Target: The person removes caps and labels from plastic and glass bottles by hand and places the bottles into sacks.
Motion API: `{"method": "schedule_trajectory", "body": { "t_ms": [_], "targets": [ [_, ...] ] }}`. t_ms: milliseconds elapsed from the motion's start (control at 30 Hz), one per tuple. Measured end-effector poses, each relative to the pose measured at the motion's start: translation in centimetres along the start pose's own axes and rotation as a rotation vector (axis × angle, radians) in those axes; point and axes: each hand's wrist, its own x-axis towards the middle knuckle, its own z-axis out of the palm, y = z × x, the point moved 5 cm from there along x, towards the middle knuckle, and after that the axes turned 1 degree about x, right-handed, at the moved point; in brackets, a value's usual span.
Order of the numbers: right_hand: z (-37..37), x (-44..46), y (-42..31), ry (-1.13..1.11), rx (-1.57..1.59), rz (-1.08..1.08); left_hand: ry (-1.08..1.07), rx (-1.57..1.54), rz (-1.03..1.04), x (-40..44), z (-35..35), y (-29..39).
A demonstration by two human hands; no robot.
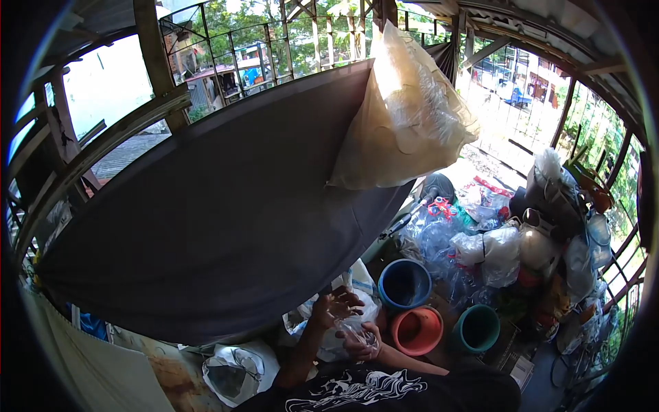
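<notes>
Dark sheet (206, 206) hangs ahead; left hand (334, 307) spread; right hand (366, 344) clasping clear plastic (353, 327).

a black shirt (456, 393) with a swirling white line print (367, 391) across the front, bare forearms (301, 358)

Left hand (338, 307) is splayed, right hand (364, 342) seemingly curled.

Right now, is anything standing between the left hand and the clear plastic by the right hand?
Nothing visible does: the left hand, fingers spread, is close to the clear plastic by the right hand, with no object seen between. Whether it touches the plastic, I cannot tell.
</notes>
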Motion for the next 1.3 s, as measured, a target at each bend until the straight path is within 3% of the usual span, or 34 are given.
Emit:
{"method": "schedule_trajectory", "body": {
  "t_ms": [33, 67, 100, 133, 333, 400, 433, 467, 500, 533, 567, 600, 667, 733, 800, 967, 1000, 1033, 1067, 1100, 1167, 1200, 1267, 1300],
  "targets": [
    [0.1, 0.2, 0.6, -0.137, 0.085, 0.059, -0.073, -0.164, 0.012, 0.1, 2.0, -0.3],
    [-0.4, 0.4, 0.7, -0.137, 0.079, 0.055, -0.150, -0.328, 0.021, 0.4, 3.4, -0.2],
    [-0.7, 0.8, 0.7, -0.089, -0.016, 0.040, -0.558, -0.432, 0.017, 1.1, 4.7, 0.8],
    [-0.8, 0.9, 0.6, -0.040, -0.109, 0.027, -0.564, -0.432, 0.014, 1.4, 4.3, 1.0],
    [1.7, 0.5, 0.2, 0.055, -0.171, 0.050, -0.303, -0.372, 0.053, 1.9, 2.8, 1.8],
    [2.1, -0.4, 0.5, 0.335, -0.318, -0.025, -0.203, -0.351, 0.041, 1.1, 3.1, 1.5],
    [2.1, -0.3, 0.4, 0.340, -0.314, -0.018, -0.111, -0.327, 0.025, 0.7, 3.3, 1.3],
    [1.6, -0.6, -0.1, 0.480, -0.659, 0.012, -0.107, -0.333, 0.028, 0.1, 3.7, 1.2],
    [1.3, -1.0, -0.8, 0.615, -1.005, 0.044, 0.087, -0.159, 0.037, -0.5, 3.1, 0.7],
    [1.3, -0.7, -0.8, 0.622, -0.993, 0.044, 0.284, 0.015, 0.037, -1.5, 2.3, 0.2],
    [0.8, -0.4, -1.5, 0.796, -1.020, -0.007, 0.398, -0.050, 0.024, -2.0, 0.6, -0.7],
    [-0.2, -0.5, -2.2, 0.967, -1.046, -0.053, 0.410, -0.053, 0.020, -2.1, -1.2, -1.8],
    [-4.9, -0.6, -3.4, 0.946, -1.005, -0.084, 0.626, -0.167, -0.041, -2.4, -6.2, -3.9],
    [-7.6, -1.9, -5.6, 1.148, -1.307, 0.000, 0.645, -0.186, -0.024, -2.2, -9.0, -5.4],
    [-10.8, -2.7, -5.7, 1.137, -1.402, 0.007, 0.918, -0.220, -0.003, -4.1, -11.6, -6.9],
    [-12.5, -2.6, -6.3, 1.082, -1.624, -0.092, 0.933, -0.187, 0.055, -5.6, -13.2, -7.8],
    [-11.5, -2.3, -6.6, 1.078, -1.632, -0.092, 1.050, 0.073, 0.143, -6.4, -15.3, -7.4],
    [-10.6, -2.2, -6.4, 1.120, -1.712, 0.084, 1.163, 0.337, 0.229, -7.0, -15.7, -6.3],
    [-10.0, -2.1, -5.7, 1.156, -1.781, 0.268, 1.170, 0.336, 0.232, -7.4, -16.1, -6.5],
    [-9.9, -1.9, -5.1, 1.147, -1.782, 0.273, 1.195, 0.386, 0.237, -7.7, -15.4, -5.8],
    [-8.1, -1.6, -5.2, 1.208, -2.223, -0.074, 1.217, 0.438, 0.236, -7.6, -14.2, -4.5],
    [-8.3, -1.8, -5.1, 1.217, -2.218, -0.073, 1.266, 0.384, 0.296, -7.7, -13.7, -4.2],
    [-7.8, -2.0, -5.5, 1.229, -2.509, -0.351, 1.319, 0.329, 0.354, -7.5, -12.1, -3.3],
    [-8.6, -2.2, -5.7, 1.231, -2.502, -0.349, 1.357, 0.321, 0.436, -7.4, -10.7, -2.6]
  ]
}}
